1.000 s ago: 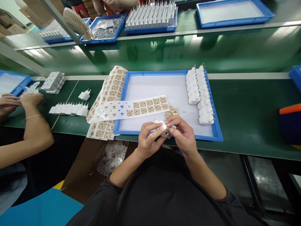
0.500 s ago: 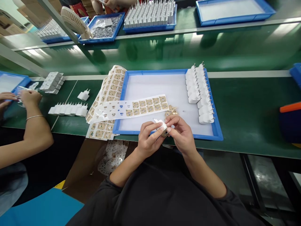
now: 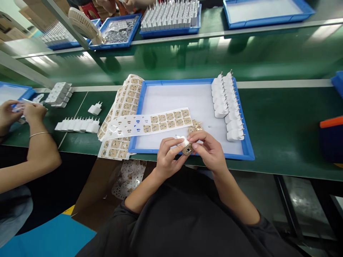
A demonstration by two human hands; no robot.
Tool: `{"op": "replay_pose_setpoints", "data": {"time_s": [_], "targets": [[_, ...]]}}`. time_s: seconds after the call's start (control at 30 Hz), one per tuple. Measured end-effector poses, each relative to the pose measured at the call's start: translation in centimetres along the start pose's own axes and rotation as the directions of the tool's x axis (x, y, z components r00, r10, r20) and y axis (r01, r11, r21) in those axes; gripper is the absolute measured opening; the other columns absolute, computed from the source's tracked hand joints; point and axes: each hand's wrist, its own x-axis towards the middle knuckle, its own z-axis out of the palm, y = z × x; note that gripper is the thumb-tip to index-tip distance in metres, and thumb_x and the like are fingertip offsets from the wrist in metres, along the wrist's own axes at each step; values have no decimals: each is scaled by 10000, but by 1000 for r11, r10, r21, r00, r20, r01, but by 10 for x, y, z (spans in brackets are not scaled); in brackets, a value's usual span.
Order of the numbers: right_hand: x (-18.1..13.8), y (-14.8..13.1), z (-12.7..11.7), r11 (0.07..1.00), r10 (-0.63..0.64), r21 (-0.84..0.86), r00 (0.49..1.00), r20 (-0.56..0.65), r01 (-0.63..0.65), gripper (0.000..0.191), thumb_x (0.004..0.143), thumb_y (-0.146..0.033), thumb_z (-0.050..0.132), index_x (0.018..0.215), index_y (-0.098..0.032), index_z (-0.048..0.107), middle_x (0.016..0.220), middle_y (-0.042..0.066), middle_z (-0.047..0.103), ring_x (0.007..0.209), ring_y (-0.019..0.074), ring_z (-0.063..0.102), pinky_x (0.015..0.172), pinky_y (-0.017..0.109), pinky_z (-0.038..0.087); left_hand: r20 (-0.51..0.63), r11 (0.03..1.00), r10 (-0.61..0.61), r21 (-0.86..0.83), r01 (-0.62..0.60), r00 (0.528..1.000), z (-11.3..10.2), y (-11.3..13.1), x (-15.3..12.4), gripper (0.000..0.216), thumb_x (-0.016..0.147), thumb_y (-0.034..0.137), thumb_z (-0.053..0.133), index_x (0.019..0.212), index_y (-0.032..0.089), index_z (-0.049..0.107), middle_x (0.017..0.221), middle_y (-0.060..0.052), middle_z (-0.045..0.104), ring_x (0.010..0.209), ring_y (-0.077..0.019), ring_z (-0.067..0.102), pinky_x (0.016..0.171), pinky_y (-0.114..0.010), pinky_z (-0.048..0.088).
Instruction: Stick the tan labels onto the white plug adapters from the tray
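My left hand [image 3: 169, 159] is closed around a white plug charger [image 3: 184, 140], whose prongs point up and to the left. A tan sticker [image 3: 187, 151] with a dark port opening covers the charger's end face, which is turned toward me. At the right edge of that face, the thumb and fingers of my right hand [image 3: 210, 151] pinch the charger. Just behind the hands, loose tan pieces [image 3: 197, 125] lie in the blue tray [image 3: 177, 81]. A sticker strip [image 3: 170, 120] lies across the tray's left rim, with several tan stickers on it.
White chargers [image 3: 232, 117] stand in two rows along the tray's right side. Sticker sheets [image 3: 125, 101] are stacked at its left. More chargers [image 3: 77, 125] line the bench, near a co-worker's hands [image 3: 33, 110]. Trays of parts and a fan [image 3: 84, 25] stand on the shelf.
The charger has turned a little, so its tan end face shows more fully. My right fingers have shifted slightly to the right along its edge. The co-worker's hands have moved closer together.
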Motion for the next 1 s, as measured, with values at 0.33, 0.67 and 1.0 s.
{"op": "replay_pose_setpoints", "data": {"time_s": [0.33,0.67,1.0], "targets": [[-11,-9,-15,786,-428,-404,883,190,468,129,912,-164,645,974,-277,645,1021,63,698,904,210,693,765,373,598,28,981,-180,-63,181,983,-2,-1,1,342,872,246,740,1165,211,566,1088,-100,708,997,-213,709,833,-368,608],[17,30,-50,626,-174,-780,974,-144,-3,248,962,-325,579,1144,-220,710,1204,135,686,919,258,672,776,444,577,-44,948,-317,-6,317,948,-19,-14,3,395,862,271,722,1215,185,567,1091,-96,721,997,-196,722,830,-310,617],[16,40,-60,587,-215,-806,975,-62,79,276,967,-409,563,1026,-204,737,1189,109,682,695,158,628,624,335,574,-165,768,-555,275,578,816,-120,-93,41,397,770,214,712,1147,205,590,1105,-71,680,927,-194,661,815,-318,564]]}}
